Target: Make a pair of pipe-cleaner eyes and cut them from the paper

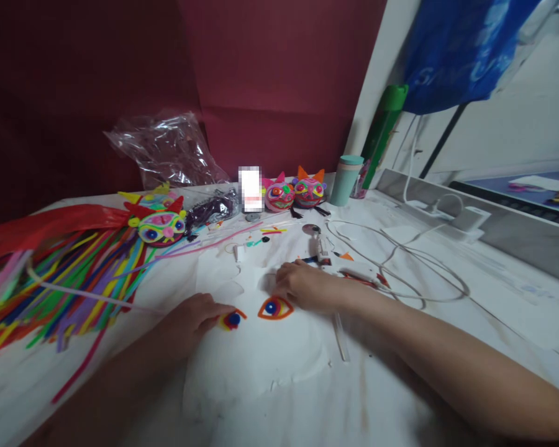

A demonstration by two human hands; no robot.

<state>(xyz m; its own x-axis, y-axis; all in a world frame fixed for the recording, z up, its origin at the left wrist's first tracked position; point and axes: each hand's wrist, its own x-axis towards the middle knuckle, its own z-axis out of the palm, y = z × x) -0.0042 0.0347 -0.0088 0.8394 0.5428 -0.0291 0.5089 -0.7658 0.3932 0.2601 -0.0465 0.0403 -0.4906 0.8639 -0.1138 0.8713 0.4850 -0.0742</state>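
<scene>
A white, mask-like piece (256, 366) with a rounded lower edge lies in front of me. On its right side sits a finished-looking eye (274, 308) of blue, yellow and red rings inside an orange outline. A second eye (233, 320), with a shorter orange strip along its top, is on the left. My left hand (199, 318) has its fingers closed at that eye's left edge, partly covering it. My right hand (297, 284) is curled at the upper edge of the white piece, above the right eye; whatever its fingertips hold is hidden.
Colourful pipe cleaners (88, 279) spread over the left side. Decorated animal heads (162, 226) stand at the back, near a green cup (347, 180). Right of my hands are a glue gun (323, 248) and a looped white cable (419, 264). Crumpled clear plastic (168, 149) leans on the red backdrop.
</scene>
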